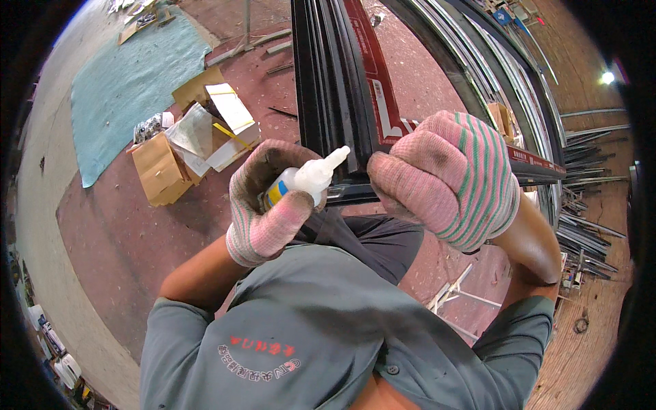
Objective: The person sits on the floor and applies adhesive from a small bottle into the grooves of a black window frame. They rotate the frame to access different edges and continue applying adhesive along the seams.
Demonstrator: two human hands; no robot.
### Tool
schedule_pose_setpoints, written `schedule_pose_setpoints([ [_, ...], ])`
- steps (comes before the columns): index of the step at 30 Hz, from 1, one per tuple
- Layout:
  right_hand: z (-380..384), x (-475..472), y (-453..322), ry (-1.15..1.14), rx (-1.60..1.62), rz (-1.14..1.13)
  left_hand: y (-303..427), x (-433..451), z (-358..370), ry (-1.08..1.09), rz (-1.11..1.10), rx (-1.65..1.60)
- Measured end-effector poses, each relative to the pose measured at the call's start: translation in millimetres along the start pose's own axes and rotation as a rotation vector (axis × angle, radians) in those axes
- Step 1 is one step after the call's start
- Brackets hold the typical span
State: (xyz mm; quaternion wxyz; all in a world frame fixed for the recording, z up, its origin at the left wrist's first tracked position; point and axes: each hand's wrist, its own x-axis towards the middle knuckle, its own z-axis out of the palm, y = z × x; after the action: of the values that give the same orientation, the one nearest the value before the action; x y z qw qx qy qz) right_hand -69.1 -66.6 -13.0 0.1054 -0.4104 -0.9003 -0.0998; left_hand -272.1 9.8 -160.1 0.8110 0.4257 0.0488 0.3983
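My left hand (271, 200), in a pink knit work glove with dirty fingers, is wrapped around a small white plastic squeeze bottle (302, 179) with a blue and yellow label. The bottle's nozzle points up and to the right, towards the corner of a black metal profile frame (328, 92). Over that corner, my right hand (441, 179) in a striped pink and green glove has its fingers curled in; whether something small is between them cannot be told. Red protective film (366, 51) with white printing covers part of the frame beside the right hand.
Opened cardboard boxes (161, 171) and plastic wrapping lie on the red floor at left, near a light blue mat (133, 87). Long metal profiles (471, 56) stretch across the upper right. More bars (589, 236) are piled at far right. White strips (461, 292) lie low behind my right arm.
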Motion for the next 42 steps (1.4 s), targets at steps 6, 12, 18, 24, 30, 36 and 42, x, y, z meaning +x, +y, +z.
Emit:
schedule_pose_setpoints([
  [6, -7, -6, 9, -0.071, 0.135, 0.000, 0, 3, 0, -0.036, 0.014, -0.022],
  [12, -1, -8, 2, 0.105, 0.061, 0.057, 1, 2, 0, -0.023, 0.002, 0.001],
  [18, 8, -11, -7, 0.200, 0.061, 0.206, 0, 1, -2, -0.002, -0.015, 0.027],
  [24, 6, -14, -10, 0.170, 0.038, 0.215, 1, 3, -2, -0.045, 0.029, 0.027],
  [30, 13, -18, -16, 0.194, -0.079, 0.098, 2, 1, 0, 0.001, -0.005, 0.024],
  [36, 13, -20, -23, 0.147, -0.005, 0.175, 0, 2, -1, -0.036, 0.015, 0.030],
  [42, 15, -18, -19, 0.159, 0.043, 0.132, -2, 3, -4, -0.058, 0.016, 0.021],
])
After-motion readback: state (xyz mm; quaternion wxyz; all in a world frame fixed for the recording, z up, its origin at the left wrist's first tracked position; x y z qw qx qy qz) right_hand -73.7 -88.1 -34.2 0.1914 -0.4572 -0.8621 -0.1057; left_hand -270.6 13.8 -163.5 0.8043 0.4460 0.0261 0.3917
